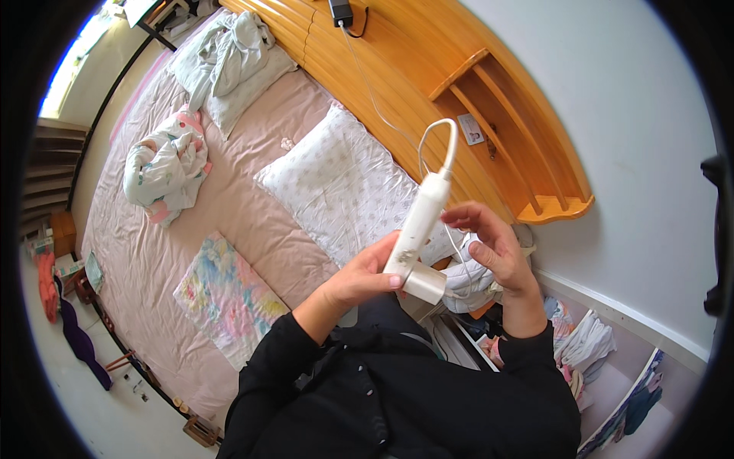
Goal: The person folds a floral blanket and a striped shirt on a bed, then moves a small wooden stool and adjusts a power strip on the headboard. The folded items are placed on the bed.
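Note:
A white power strip (416, 229), scuffed near its lower end, is held in my left hand (367, 269), with the thumb across its lower end. A white block, apparently a plugged-in charger (425, 283), sticks out from that end, and a thin white cable (462, 261) runs from it. The strip's thicker white cord (453, 143) loops up from the top end. My right hand (496, 252) is raised just right of the strip, its fingers spread and curved, holding nothing. Behind the strip lies a white patterned pillow (350, 183) on the bed.
A wooden headboard (390, 69) with a small rack (516, 149) runs along the upper right; a black adapter (340, 12) and a card (471, 129) rest there. The bed (241, 189) bears a bundled quilt (166, 166) and folded floral cloth (229, 298). Clothes fill shelves (625, 367) lower right.

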A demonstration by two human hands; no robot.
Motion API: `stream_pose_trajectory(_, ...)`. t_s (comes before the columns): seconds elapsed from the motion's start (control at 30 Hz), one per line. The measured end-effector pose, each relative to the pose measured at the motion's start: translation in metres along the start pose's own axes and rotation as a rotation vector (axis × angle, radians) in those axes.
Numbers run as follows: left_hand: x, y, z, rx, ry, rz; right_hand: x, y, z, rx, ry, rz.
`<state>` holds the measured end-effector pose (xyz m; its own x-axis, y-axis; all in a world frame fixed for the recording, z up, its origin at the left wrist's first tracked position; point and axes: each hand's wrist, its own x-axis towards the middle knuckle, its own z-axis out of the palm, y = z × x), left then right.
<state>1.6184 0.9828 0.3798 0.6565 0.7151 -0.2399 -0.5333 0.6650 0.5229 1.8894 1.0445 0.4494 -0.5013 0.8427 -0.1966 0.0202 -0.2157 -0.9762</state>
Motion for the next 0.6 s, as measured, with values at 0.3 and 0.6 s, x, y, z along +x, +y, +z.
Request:
stream_pose_trajectory(0.3, 0.012, 0.028, 0.001, 0.182, 0.040, -0.103, 0.036, -0.003, -0.012, -1.397, 0.415, -1.023)
stream_pose_trajectory(0.6, 0.002, 0.021, -0.018, 0.028, 0.151, 0.217, 0.127, 0.010, -0.035, -1.345, -0.102, -1.134)
